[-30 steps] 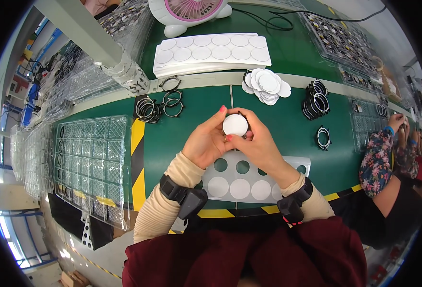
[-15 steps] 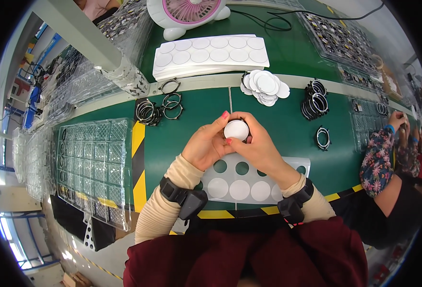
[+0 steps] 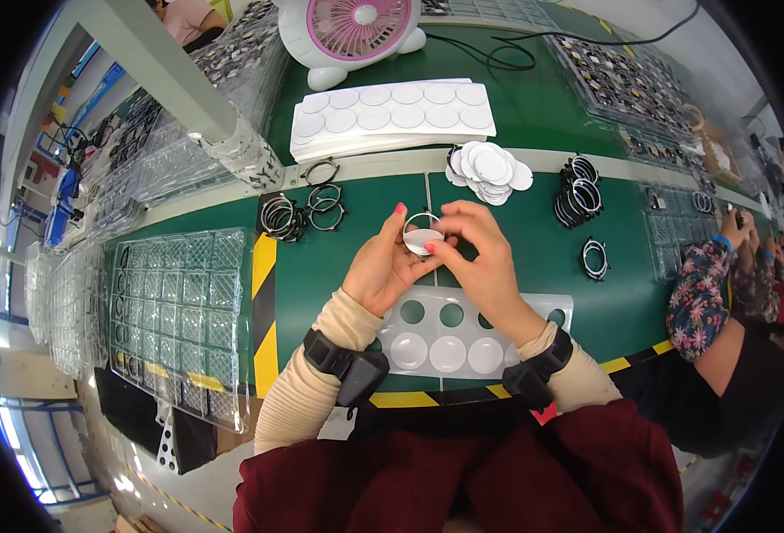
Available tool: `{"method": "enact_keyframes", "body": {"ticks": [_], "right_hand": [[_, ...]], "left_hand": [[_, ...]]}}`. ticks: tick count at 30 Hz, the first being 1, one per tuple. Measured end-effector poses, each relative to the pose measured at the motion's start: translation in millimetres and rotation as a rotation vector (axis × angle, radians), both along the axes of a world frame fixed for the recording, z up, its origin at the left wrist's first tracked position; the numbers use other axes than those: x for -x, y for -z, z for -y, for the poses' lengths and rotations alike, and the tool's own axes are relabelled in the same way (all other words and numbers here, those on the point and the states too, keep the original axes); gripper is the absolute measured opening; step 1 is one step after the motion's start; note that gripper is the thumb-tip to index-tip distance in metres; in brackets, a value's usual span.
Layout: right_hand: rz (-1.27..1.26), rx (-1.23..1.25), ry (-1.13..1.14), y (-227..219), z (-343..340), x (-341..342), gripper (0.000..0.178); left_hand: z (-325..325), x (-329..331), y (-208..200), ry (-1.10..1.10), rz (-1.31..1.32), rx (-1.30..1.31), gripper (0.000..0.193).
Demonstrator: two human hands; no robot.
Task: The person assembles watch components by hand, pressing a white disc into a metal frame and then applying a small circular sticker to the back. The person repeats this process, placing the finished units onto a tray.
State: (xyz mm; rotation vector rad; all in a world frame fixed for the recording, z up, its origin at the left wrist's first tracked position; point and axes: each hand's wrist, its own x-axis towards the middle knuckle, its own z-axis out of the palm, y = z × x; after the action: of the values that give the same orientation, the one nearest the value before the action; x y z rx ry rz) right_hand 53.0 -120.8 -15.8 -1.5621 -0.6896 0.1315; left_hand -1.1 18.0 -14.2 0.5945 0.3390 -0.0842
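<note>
A thin black-and-silver ring (image 3: 423, 215) is held between the thumb and fingers of my left hand (image 3: 376, 269). My right hand (image 3: 485, 266) pinches a round white disc (image 3: 420, 239) that sits tilted inside the lower part of the ring. Open space shows between the disc and the ring's far edge. Below my hands lies a pale sheet (image 3: 527, 307) with round white stickers and cut-out holes, partly covered by my right forearm. A heap of loose white discs (image 3: 490, 165) rests beyond my hands.
Black rings (image 3: 283, 218) cluster at left, more rings (image 3: 577, 197) at right, with a single ring (image 3: 595, 258) nearer. Clear compartment trays (image 3: 179, 302) stand left. Behind are stacked sticker sheets (image 3: 392, 118), a pink-and-white fan (image 3: 358, 31) and a metal post (image 3: 161, 71). A co-worker's arm (image 3: 696, 289) works at right.
The disc, which lay flat across the ring, is now tilted, leaving a gap at the ring's far side. My right fingers have lifted away from the ring's far edge. The view has shifted slightly.
</note>
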Motion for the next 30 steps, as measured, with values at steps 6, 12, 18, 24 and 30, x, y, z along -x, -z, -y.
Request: {"method": "enact_keyframes", "body": {"ticks": [6, 12, 18, 24, 30], "right_hand": [[0.576, 0.063, 0.198, -15, 3, -22, 0.015], [0.568, 0.420, 0.447, -29, 10, -71, 0.026], [0.771, 0.399, 0.108, -33, 17, -27, 0.044], [0.567, 0.447, 0.129, -23, 71, 3, 0.046], [0.509, 0.587, 0.579, -26, 156, -17, 0.044]], "left_hand": [[-3, -2, 13, -0.070, 0.042, 0.133, 0.029], [2, -1, -2, 0.049, 0.071, 0.249, 0.029], [2, 3, 12, 0.165, 0.106, 0.244, 0.027], [16, 6, -3, 0.348, 0.069, 0.116, 0.039], [15, 6, -12, 0.335, 0.009, 0.051, 0.034]]}}
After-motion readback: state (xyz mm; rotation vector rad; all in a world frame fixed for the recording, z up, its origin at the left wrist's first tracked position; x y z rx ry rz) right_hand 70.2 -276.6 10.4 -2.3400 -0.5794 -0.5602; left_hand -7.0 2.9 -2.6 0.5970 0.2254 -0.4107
